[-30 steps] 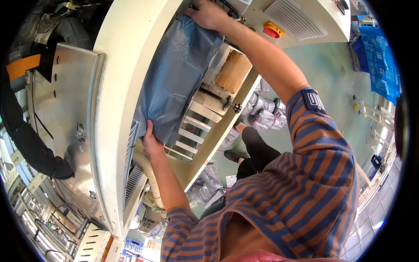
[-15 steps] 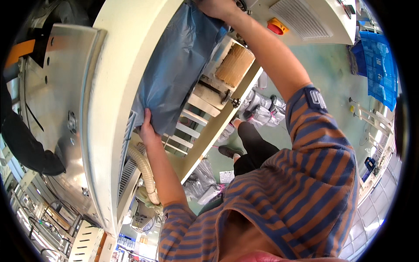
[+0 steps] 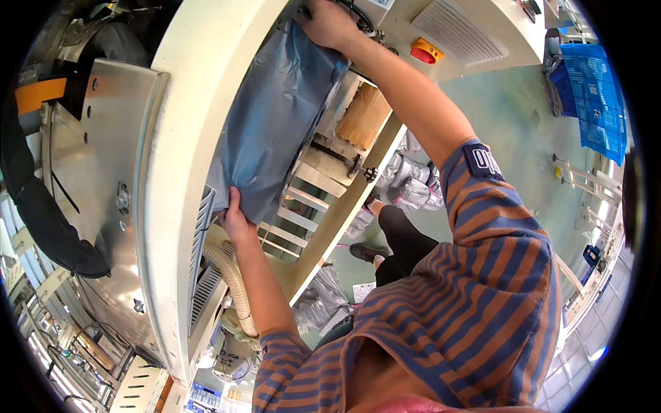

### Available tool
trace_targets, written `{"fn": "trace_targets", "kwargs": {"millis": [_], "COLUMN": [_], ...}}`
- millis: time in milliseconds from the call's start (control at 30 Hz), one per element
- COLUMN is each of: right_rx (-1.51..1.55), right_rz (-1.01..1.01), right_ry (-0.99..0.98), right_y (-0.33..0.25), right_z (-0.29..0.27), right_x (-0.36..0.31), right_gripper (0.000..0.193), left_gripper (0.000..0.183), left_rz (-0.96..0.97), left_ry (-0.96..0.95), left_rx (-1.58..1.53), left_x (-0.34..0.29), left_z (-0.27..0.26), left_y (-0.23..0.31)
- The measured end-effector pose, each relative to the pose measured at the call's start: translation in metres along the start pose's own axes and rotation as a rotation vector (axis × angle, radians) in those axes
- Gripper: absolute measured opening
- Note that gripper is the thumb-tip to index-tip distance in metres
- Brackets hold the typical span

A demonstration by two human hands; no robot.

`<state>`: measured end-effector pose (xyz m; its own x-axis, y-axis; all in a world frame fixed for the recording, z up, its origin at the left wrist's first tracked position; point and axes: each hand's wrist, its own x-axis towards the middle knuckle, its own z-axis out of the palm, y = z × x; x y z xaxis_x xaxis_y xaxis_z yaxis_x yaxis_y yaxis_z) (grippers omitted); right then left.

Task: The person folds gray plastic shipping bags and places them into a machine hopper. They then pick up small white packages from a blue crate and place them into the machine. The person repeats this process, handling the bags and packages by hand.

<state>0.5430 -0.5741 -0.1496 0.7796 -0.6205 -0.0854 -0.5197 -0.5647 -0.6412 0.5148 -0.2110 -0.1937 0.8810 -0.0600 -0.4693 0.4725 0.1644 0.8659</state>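
Observation:
A sheet or bag of grey-blue plastic film [image 3: 275,117] lies stretched along the inside of a cream machine frame [image 3: 186,131]. My left hand [image 3: 237,220] grips its lower end, thumb on top and the other fingers hidden underneath. At the film's upper end is my right hand [image 3: 332,26], its fingers curled beside a small dark piece at the picture's top edge. What they hold there is hard to make out. Below the film, a brown, tape-like block [image 3: 363,115] and white slats [image 3: 303,206] show in the machine.
A red and yellow rotary switch [image 3: 425,51] sits on the cream housing near my right forearm. To the left stands a metal panel [image 3: 110,165]. A ribbed hose [image 3: 231,282] runs beside my left forearm. Wrapped silvery packages [image 3: 410,182] lie on the floor.
The view has shifted slightly. My right hand sits a little lower in the picture, and a dark piece now shows beside its fingers. My left hand keeps its hold on the film.

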Motion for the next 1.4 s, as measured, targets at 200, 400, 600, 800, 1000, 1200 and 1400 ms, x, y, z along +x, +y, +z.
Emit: {"fn": "trace_targets", "kwargs": {"millis": [200,400,600,800,1000,1200,1400], "right_rx": [0.043,0.17,0.11,0.149,0.026,0.349,0.203], "right_rz": [-0.06,0.011,-0.145,-0.294,-0.075,0.023,-0.343], "right_ry": [-0.118,-0.12,0.0,0.205,-0.165,-0.224,-0.105], "right_y": [0.001,0.009,0.001,0.021,0.009,-0.006,0.019], "right_z": [-0.005,0.008,0.005,0.019,0.005,-0.015,0.008], "right_x": [0.001,0.014,0.01,0.021,0.02,0.004,0.026], "right_gripper": [0.045,0.04,0.032,0.032,0.047,0.045,0.043], "left_gripper": [0.047,0.048,0.05,0.051,0.047,0.046,0.046], "left_rz": [-0.172,-0.096,-0.012,-0.066,-0.126,-0.119,-0.119], "left_ry": [0.101,0.008,0.015,0.085,0.058,-0.03,-0.023], "left_rx": [-0.044,-0.007,-0.011,0.052,-0.073,-0.086,-0.068], "left_x": [0.015,0.01,0.006,0.001,0.006,0.013,0.007], "left_z": [-0.01,-0.012,-0.018,0.0,-0.002,-0.019,-0.018], "left_y": [-0.017,-0.009,-0.009,-0.004,-0.012,-0.016,-0.01]}}
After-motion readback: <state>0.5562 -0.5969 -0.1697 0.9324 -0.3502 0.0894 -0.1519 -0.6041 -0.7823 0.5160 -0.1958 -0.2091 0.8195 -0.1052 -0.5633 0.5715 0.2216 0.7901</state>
